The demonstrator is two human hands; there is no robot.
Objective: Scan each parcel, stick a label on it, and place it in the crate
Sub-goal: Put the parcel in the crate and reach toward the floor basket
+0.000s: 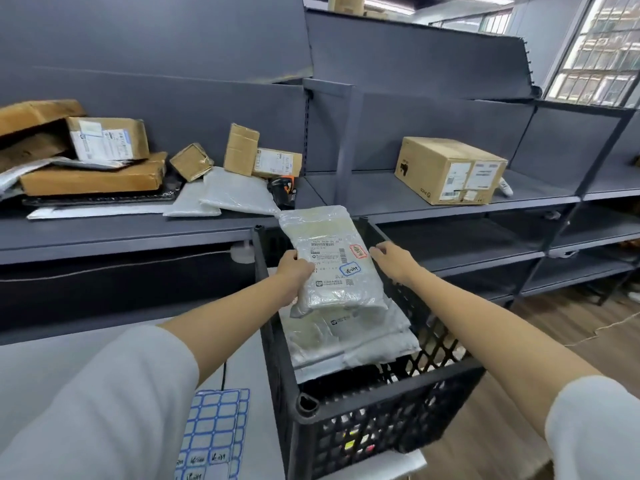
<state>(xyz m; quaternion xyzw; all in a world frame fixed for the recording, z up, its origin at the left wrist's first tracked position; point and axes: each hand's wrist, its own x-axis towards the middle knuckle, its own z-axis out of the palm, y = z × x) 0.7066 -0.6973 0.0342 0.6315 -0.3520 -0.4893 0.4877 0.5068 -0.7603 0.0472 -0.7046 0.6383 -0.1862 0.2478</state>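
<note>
Left hand (294, 268) grips a labelled poly parcel (329, 258), held over the black crate (346, 420); the right hand (388, 259), fingers loosely curled and holding nothing, hovers just beside its right edge. Left of the crate, unprocessed boxes (104, 143) and mailers (228, 192) remain on the shelf. Inside the crate, several parcels (346, 337) are already stacked. Task judged partway done.

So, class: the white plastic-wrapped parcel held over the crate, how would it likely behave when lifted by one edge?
The parcel, held by the left hand, probably bends a little: it is a soft, wrinkled bag. Its glossy film may be slippery. It seems light, since one hand holds it.
</note>
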